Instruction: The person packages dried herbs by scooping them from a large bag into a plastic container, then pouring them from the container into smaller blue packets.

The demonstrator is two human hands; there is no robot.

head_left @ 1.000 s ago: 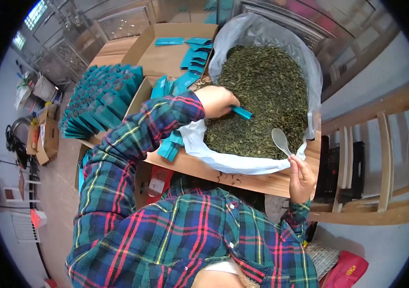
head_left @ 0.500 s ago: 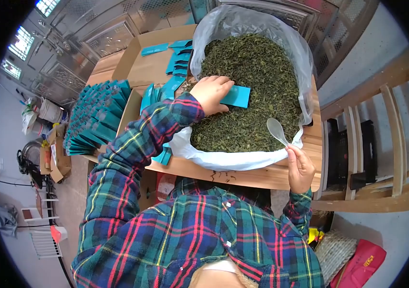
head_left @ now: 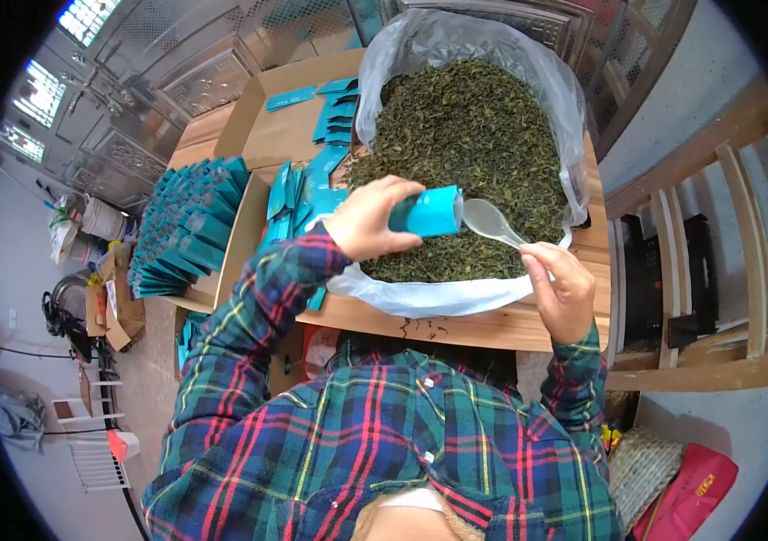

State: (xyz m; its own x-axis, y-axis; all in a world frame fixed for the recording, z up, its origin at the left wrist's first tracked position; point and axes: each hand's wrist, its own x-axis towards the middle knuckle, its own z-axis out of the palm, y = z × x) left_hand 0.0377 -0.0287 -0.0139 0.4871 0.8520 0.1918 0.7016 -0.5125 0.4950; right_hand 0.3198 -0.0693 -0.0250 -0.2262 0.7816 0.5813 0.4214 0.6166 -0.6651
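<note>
My left hand (head_left: 370,219) is closed around a teal packet (head_left: 435,211) held over the dried leaves. The packet is puffed out, its end turned to the right. Between the fingers of my right hand (head_left: 566,290) is the handle of a pale translucent spoon (head_left: 487,219). The spoon's bowl is right at the packet's end, and no leaves show in it. Below both hands, a heap of dark green dried leaves (head_left: 474,135) fills a clear plastic bag (head_left: 456,300) with its rim spread wide.
The bag stands on a wooden table (head_left: 492,334). To its left, a cardboard box (head_left: 236,236) holds many upright teal packets (head_left: 190,216). More flat packets (head_left: 339,117) lie in another box section (head_left: 280,135) behind. A wooden rack (head_left: 743,252) stands to the right.
My left hand has drawn back left and lower with the packet, which is now puffed out instead of flat. The spoon has moved left and up to the packet's end.
</note>
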